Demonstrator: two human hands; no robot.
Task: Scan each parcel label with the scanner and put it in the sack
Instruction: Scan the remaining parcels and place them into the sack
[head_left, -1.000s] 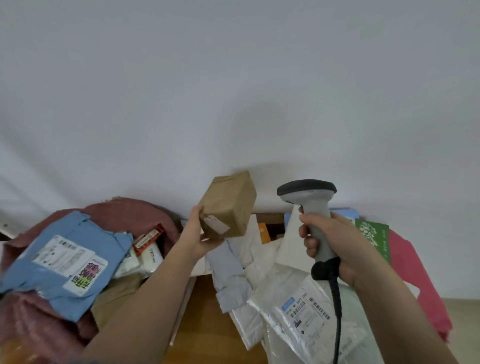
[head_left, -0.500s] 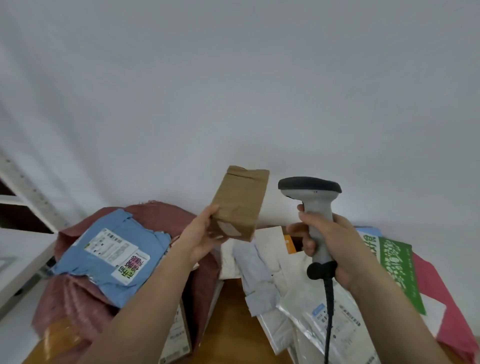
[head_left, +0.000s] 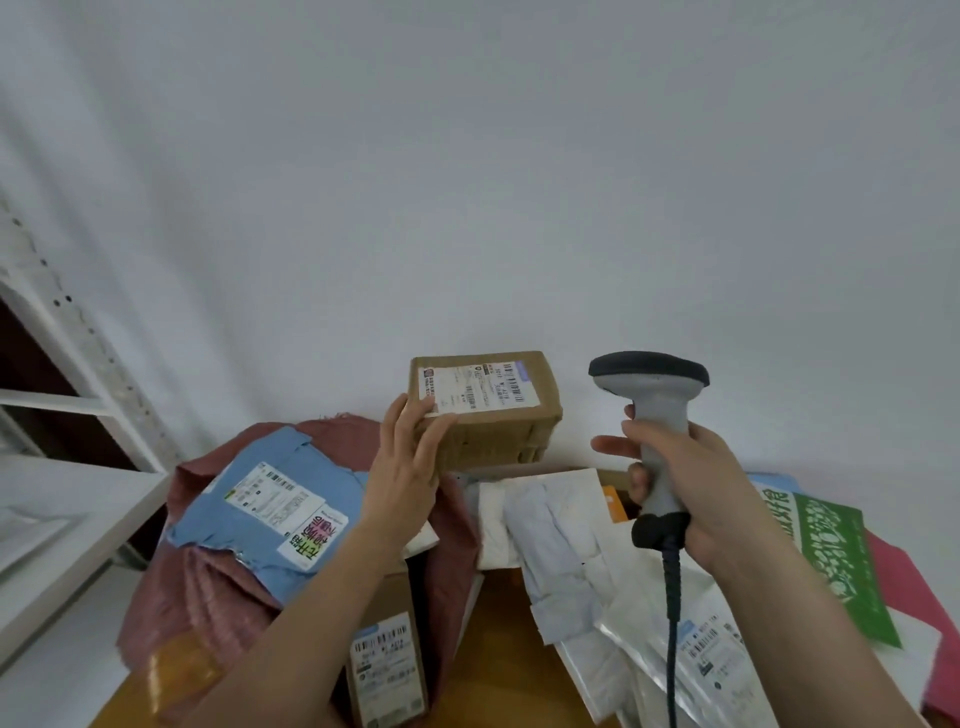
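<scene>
My left hand holds a small brown cardboard box up in the air by its left end, thumb on top. The box's white label faces up and toward me. To its right, my right hand grips the grey handle of the scanner, whose dark head sits level with the box; its black cable hangs down. The reddish woven sack lies at the lower left with a blue mailer and a labelled box in its mouth.
White and clear plastic mailers are piled on the wooden table under the scanner. A green-printed bag and a red one lie at the right. A white metal shelf stands at the left. A plain wall is behind.
My left hand has turned the brown box so its label now faces up. The view has shifted left and down, showing more of the sack and shelf. The scanner has stayed beside the box.
</scene>
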